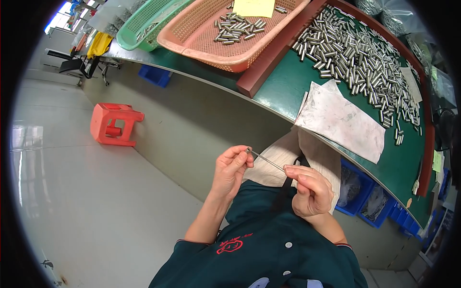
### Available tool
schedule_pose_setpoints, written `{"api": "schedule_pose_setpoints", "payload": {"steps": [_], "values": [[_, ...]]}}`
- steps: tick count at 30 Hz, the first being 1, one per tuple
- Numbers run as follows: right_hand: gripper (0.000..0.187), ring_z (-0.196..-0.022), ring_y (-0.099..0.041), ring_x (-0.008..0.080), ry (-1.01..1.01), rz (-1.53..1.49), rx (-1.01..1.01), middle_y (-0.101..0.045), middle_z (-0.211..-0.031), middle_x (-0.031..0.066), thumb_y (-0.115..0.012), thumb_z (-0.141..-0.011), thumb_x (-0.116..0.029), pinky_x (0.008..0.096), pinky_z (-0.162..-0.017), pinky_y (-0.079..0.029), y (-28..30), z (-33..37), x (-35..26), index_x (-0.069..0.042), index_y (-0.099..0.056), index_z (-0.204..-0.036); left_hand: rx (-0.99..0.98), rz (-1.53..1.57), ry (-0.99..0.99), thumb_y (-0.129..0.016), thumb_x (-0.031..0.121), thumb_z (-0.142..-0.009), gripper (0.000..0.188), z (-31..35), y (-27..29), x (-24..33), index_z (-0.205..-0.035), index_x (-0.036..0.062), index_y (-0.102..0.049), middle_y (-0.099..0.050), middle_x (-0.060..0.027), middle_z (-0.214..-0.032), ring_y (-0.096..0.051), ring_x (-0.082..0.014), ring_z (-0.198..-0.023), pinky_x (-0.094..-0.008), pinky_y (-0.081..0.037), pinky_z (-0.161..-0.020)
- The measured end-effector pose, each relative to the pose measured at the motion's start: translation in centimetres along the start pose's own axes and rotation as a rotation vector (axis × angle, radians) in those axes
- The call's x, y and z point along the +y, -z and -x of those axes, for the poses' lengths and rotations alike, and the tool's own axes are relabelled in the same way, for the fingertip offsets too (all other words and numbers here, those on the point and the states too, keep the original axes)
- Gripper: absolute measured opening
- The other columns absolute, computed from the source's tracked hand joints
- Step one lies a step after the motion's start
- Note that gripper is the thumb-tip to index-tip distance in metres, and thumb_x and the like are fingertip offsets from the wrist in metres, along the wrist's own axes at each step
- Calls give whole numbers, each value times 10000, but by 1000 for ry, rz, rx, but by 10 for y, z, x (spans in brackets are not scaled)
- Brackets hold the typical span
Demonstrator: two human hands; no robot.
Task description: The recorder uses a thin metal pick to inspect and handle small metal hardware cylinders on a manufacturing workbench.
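Note:
Between the thumb and fingers of my left hand (231,169) is a small metal sleeve (248,150), its end facing up. My right hand (312,191) is closed in a pinch on a thin metal rod (269,162). The rod slants up to the left, and its far tip meets the sleeve; I cannot tell whether it goes inside. Both hands are over my lap, off the table's near edge. Many loose metal sleeves (355,53) of similar look are heaped on the green table (283,86). A smudged white cloth (341,120) lies nearest my right hand.
A pink basket (192,53) holds more sleeves and a yellow paper (254,7). Beside it stands a green basket (129,36). A dark red wooden rail (269,57) borders the heap. Blue bins (353,192) sit below the table, and a red stool (115,125) is on the floor.

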State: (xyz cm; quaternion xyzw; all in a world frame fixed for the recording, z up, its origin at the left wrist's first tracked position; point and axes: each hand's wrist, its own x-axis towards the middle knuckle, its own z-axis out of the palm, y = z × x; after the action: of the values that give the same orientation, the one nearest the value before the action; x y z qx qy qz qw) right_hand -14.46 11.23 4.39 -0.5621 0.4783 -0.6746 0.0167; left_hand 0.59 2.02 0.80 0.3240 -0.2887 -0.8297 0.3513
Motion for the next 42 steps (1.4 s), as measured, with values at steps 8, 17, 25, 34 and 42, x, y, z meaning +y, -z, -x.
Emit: {"api": "schedule_pose_setpoints", "payload": {"steps": [8,17,25,34,42], "values": [[214,-759,-633,294,29,-5,-106,-622,-819,161,-591,-736,18,328,-619,-529,2,1,-4,26,-512,-935,-2,-115,-27,-564,97,-820,140,1,-1,2,-921,1,-572,-576,-64,-739,-526,-125,-680,-235,-431,-639],[273,-729,-633,292,54,-13,-91,-618,-831,157,-641,-748,-113,315,-589,-527,9,0,-7,16,-509,-950,106,-81,-78,-542,58,-826,131,-5,5,4,-936,-12,-556,-586,-73,-784,-538,-122,-698,-240,-440,-676],[192,-663,-634,281,-6,-27,109,-614,-744,171,-516,-850,-152,318,-553,-524,2,6,5,26,-470,-902,-27,-74,11,-537,76,-828,108,-6,5,3,-925,30,-536,-559,-49,-755,-515,-116,-708,-229,-411,-669],[170,-664,-634,291,-20,-73,46,-611,-741,170,-543,-834,-114,318,-546,-519,-2,10,6,31,-480,-898,-177,230,188,-496,200,-871,174,-6,14,-8,-919,36,-528,-542,-19,-697,-455,-100,-611,-232,-355,-590],[153,-672,-634,288,-15,-57,28,-611,-742,170,-562,-818,-92,316,-545,-519,-2,9,5,28,-489,-879,-163,316,249,-466,200,-887,182,-4,10,-7,-933,34,-526,-443,6,-621,-378,-93,-556,-225,-326,-558]]}}
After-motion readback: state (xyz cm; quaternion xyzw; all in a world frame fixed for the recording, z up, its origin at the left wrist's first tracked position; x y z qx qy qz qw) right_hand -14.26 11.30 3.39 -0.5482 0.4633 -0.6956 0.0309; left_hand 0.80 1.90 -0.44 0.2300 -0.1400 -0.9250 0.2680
